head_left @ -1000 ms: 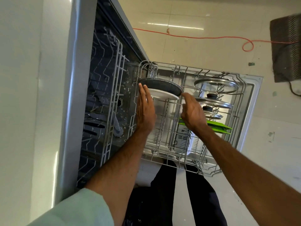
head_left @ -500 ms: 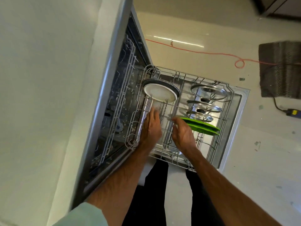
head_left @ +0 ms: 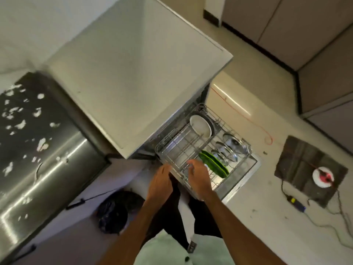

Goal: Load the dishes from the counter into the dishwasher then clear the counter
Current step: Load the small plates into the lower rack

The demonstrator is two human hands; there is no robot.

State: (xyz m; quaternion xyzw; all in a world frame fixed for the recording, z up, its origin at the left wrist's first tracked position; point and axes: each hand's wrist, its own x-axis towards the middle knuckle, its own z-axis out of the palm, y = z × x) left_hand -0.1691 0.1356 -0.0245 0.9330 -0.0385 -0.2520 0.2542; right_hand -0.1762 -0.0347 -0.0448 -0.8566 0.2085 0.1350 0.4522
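We have our left hand (head_left: 160, 181) and right hand (head_left: 199, 177) at the rack's (head_left: 172, 145) near rim, grip unclear in the blur, and we'd push evenly so the green plates (head_left: 214, 165) mid-rack and white plate (head_left: 200, 126) at its far end don't tip.

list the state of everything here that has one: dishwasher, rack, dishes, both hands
steel dishwasher door, open, lying flat
grey wire rack, pulled out over the door
white round plate, on edge at the rack's far end
green flat plates, on edge in the tines
clear glass pot lids, on edge beside the green plates
left hand, at rack's near corner, grip unclear
right hand, over rack's near rail, grip unclear
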